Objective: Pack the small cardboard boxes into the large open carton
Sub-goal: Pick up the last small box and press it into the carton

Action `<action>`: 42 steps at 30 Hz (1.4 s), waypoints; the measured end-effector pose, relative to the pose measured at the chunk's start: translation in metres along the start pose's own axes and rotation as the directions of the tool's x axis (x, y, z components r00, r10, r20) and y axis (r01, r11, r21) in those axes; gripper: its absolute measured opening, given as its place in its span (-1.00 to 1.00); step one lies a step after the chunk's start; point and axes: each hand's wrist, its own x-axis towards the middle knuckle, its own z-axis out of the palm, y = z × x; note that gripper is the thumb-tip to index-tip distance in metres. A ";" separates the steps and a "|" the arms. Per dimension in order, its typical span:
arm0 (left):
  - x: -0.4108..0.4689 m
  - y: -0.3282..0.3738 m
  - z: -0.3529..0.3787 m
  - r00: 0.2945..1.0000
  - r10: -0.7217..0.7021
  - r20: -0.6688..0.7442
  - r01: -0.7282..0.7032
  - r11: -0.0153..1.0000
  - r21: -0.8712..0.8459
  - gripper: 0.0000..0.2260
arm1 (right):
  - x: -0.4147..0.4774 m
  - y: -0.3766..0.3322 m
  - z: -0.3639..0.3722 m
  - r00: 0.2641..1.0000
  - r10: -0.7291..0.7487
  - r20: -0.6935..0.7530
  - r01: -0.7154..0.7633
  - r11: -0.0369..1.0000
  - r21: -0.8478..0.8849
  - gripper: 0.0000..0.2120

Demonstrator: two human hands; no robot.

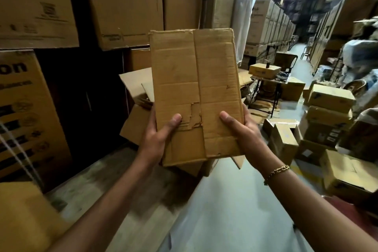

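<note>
A small brown cardboard box (196, 88) is held up in the middle of the view, its taped and torn top face turned toward me. My left hand (157, 137) grips its lower left edge with the thumb on the face. My right hand (243, 135), with a gold bracelet on the wrist, grips the lower right edge the same way. Behind and below the box stands the large open carton (135, 88) with its flaps spread; most of its inside is hidden by the held box.
Tall stacked cartons (122, 2) form a wall at the left and back. Several small boxes (329, 98) are piled on the floor at the right. A small table with a box (263, 69) stands behind. A pale floor aisle (225, 200) runs below my arms.
</note>
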 end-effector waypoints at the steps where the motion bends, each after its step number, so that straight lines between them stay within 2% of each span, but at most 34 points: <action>1: 0.016 -0.005 0.017 1.000 0.003 -0.003 -0.003 1.000 0.001 -0.51 | 0.018 0.000 -0.017 1.000 -0.012 0.004 0.012 1.000 -0.008 -0.50; 7: 0.107 -0.021 0.103 0.998 0.038 -0.039 -0.036 0.997 0.062 -0.58 | 0.124 -0.003 -0.109 0.998 -0.039 0.047 0.040 0.999 -0.008 -0.35; 10: 0.147 -0.027 0.129 0.997 0.047 -0.057 -0.042 0.996 0.081 -0.54 | 0.172 -0.001 -0.136 0.996 -0.042 0.073 0.041 0.999 0.019 -0.29; 16: 0.229 -0.032 0.163 0.990 0.029 -0.139 -0.013 0.993 0.118 -0.49 | 0.274 0.002 -0.168 0.991 -0.065 0.116 0.067 0.998 -0.017 -0.35; 20: 0.290 -0.038 0.170 0.986 0.004 -0.167 0.025 0.985 0.173 -0.43 | 0.350 -0.006 -0.178 0.974 -0.079 0.212 0.104 0.988 -0.111 -0.55; 26: 0.375 -0.054 0.174 0.965 -0.125 -0.231 0.186 0.946 0.265 -0.35 | 0.465 -0.003 -0.182 0.935 0.103 0.341 -0.024 0.973 -0.227 -0.58; 29: 0.400 -0.065 0.175 0.935 -0.228 -0.274 0.303 0.912 0.277 -0.33 | 0.514 0.002 -0.178 0.902 0.195 0.385 -0.076 0.950 -0.302 -0.54; 34: 0.422 -0.077 0.177 0.888 -0.264 -0.377 0.375 0.890 0.261 -0.60 | 0.577 0.025 -0.164 0.811 0.348 0.471 -0.160 0.906 -0.393 -0.45; 38: 0.428 -0.088 0.183 0.840 -0.286 -0.462 0.421 0.880 0.221 -0.69 | 0.613 0.039 -0.152 0.730 0.409 0.547 -0.156 0.879 -0.450 -0.43; 42: 0.432 -0.096 0.210 0.785 -0.285 -0.550 0.478 0.843 0.246 -0.67 | 0.642 0.054 -0.150 0.658 0.434 0.615 -0.114 0.865 -0.489 -0.42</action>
